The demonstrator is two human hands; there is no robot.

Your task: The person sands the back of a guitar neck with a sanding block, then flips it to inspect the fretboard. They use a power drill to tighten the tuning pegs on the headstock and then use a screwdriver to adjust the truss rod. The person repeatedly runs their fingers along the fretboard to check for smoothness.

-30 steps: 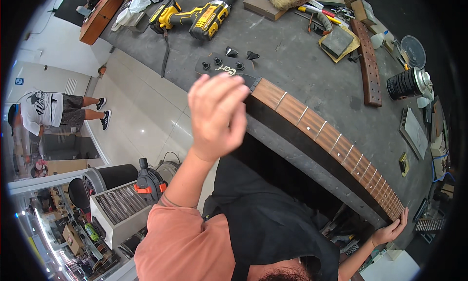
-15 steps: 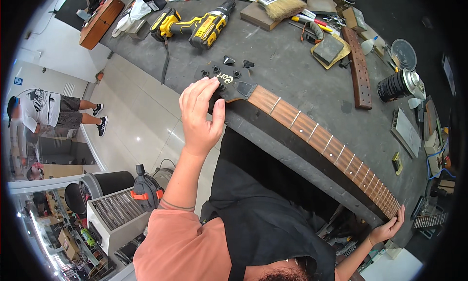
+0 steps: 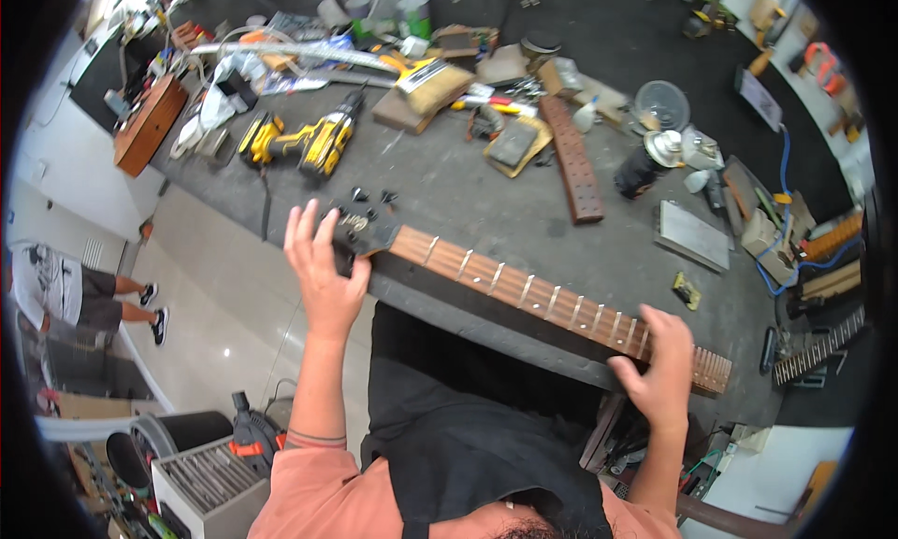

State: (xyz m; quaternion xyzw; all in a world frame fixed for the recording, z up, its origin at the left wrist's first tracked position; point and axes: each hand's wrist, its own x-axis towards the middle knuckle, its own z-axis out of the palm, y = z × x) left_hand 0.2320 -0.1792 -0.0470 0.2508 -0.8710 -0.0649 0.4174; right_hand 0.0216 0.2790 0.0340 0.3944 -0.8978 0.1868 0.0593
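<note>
A guitar neck (image 3: 517, 289) lies along the near edge of the dark workbench, fretboard up, its black headstock (image 3: 352, 229) at the left. My left hand (image 3: 327, 277) is at the headstock, fingers spread over its near side and thumb apart by the neck's edge. Toward the right end, my right hand (image 3: 659, 366) straddles the neck; its fingers reach across the upper frets and its thumb stands apart at the near edge. Whether its fingertips press on the wood cannot be made out. Small black tuner knobs (image 3: 360, 195) show beside the headstock.
Behind the neck lie a yellow-black cordless drill (image 3: 323, 146), a wide brush (image 3: 435, 86) and a drilled wooden bar (image 3: 571, 160). A black can (image 3: 641, 165) and a grey metal block (image 3: 692, 235) stand farther right. Another person (image 3: 65, 287) is on the left.
My right hand has moved left along the neck, from its far right end to over the upper frets. My left hand stays at the headstock, fingers wider apart. The view has shifted.
</note>
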